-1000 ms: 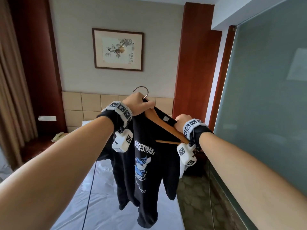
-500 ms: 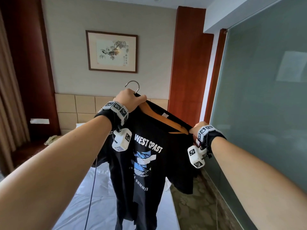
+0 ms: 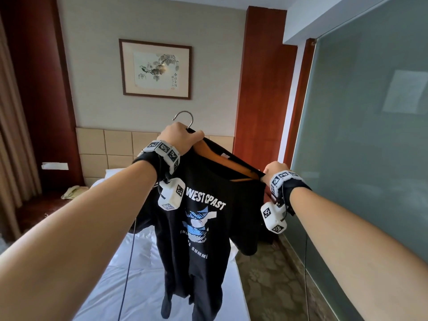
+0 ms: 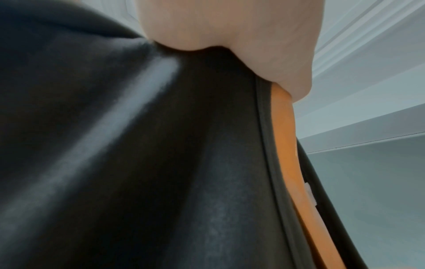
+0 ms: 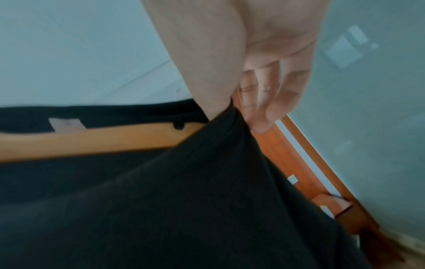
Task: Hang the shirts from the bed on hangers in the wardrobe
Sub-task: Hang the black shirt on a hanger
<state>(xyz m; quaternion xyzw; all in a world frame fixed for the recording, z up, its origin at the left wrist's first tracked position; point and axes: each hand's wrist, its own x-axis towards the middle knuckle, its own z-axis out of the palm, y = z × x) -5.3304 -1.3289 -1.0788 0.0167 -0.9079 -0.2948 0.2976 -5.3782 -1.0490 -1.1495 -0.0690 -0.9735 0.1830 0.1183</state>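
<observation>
The black shirt hangs on a wooden hanger, held up in the air above the bed; the left hand is curled round the top of the hanger just below its metal hook, with the shirt draping down beneath the wrist; the right hand pinches the shirt's fabric at the hanger's lower right end, thumb and fingers closed on the cloth; the glass partition stands just to the right.
</observation>
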